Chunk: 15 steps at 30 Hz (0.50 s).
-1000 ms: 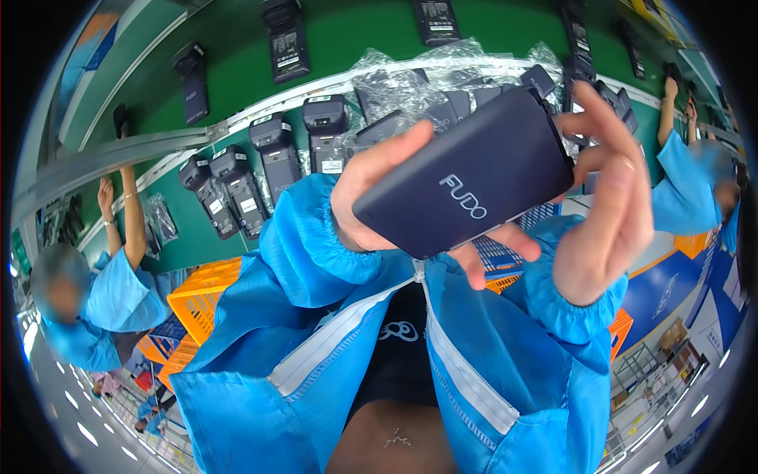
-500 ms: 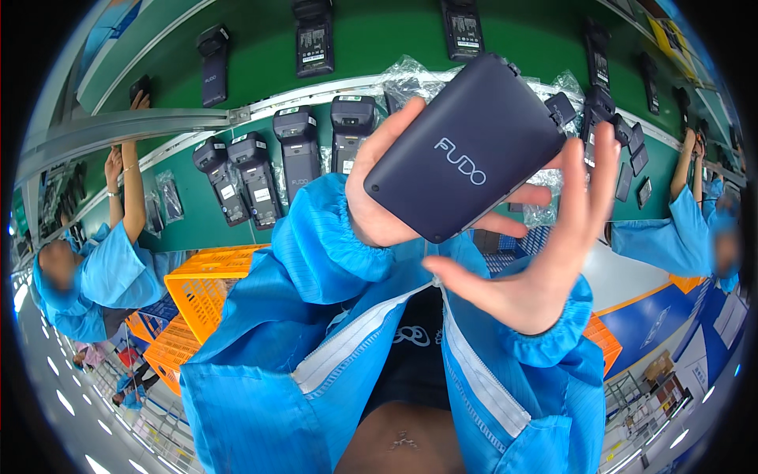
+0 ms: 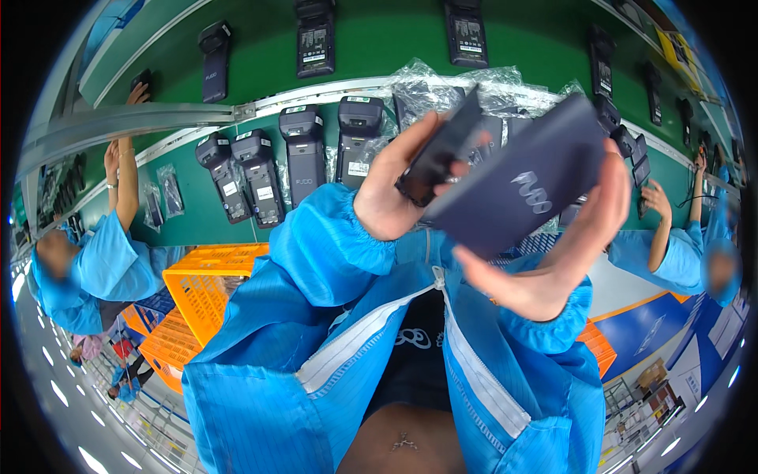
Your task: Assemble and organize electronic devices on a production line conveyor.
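Note:
In front of my chest, my left hand (image 3: 391,193) grips a slim black slab (image 3: 442,150) by its lower end. Its thumb and fingers lie on either side of it. A dark blue-grey rectangular cover (image 3: 521,178) with a pale printed mark is in my right hand (image 3: 545,272), thumb at the near edge and fingers along the right side. Slab and cover stand tilted beside each other with a gap at the top; whether they touch lower down is hidden. Motion blurs the cover and some fingertips.
Several dark handheld terminals (image 3: 302,154) lie in a row on the green bench (image 3: 189,201), amid clear plastic bags (image 3: 493,83). More terminals (image 3: 467,35) are on the green surface behind a metal rail (image 3: 181,114). Orange crates (image 3: 209,292) stand at left. Co-workers (image 3: 95,272) are on both sides.
The single flat dark piece in my left hand now shows as two pieces, the slab and the cover. My right hand has closed on the cover, which has tilted and shifted right.

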Available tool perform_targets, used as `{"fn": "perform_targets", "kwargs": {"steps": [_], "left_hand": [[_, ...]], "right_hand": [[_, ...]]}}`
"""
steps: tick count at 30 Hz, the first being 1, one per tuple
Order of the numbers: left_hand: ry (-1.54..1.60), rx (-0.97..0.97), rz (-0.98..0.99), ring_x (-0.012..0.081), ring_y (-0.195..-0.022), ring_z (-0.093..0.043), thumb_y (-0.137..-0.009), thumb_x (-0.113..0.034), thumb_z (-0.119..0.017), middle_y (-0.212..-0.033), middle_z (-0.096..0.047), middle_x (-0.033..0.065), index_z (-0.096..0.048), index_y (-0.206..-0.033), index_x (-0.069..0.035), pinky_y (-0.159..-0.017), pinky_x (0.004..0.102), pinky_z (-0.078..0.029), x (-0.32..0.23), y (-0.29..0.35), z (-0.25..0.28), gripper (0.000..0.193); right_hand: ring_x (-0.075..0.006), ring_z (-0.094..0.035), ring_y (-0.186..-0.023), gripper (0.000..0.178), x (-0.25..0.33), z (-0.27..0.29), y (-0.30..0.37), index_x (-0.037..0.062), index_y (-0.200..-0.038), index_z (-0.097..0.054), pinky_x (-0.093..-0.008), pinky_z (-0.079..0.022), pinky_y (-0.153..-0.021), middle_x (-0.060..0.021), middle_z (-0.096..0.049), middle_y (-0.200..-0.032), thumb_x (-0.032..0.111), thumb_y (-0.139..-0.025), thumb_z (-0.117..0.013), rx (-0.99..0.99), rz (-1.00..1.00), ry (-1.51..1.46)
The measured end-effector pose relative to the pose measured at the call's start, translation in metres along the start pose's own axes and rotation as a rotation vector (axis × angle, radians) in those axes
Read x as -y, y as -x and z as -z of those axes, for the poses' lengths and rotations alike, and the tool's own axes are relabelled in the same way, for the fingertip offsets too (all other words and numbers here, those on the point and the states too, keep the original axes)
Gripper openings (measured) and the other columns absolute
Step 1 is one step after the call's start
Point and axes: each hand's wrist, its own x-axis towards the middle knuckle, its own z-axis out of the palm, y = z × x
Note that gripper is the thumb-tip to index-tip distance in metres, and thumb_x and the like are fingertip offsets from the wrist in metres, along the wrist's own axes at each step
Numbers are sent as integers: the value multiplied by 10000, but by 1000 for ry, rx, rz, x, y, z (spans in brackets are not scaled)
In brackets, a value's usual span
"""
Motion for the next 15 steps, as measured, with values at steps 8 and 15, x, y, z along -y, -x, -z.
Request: {"fn": "perform_targets", "kwargs": {"steps": [8,15], "left_hand": [[-926,-365,-386,158,-920,-594,-838,-87,-571,-1034,-601,86,-492,-1182,-5,-790,273,-492,-17,7,-25,362],[-867,-335,-296,213,-1061,-540,-946,-319,-306,-1183,-532,108,-401,-1265,-8,-915,339,-432,-23,14,-43,456]], "right_hand": [[-356,-253,-1250,1087,-24,23,3,21,-1367,-218,-469,-281,-987,-197,-228,-1357,294,-509,-827,-80,-142,438],[-351,-260,-1252,1075,-23,11,0,27,-1362,-241,-455,-285,-992,-191,-237,-1351,266,-494,-829,-63,-126,404]]}}
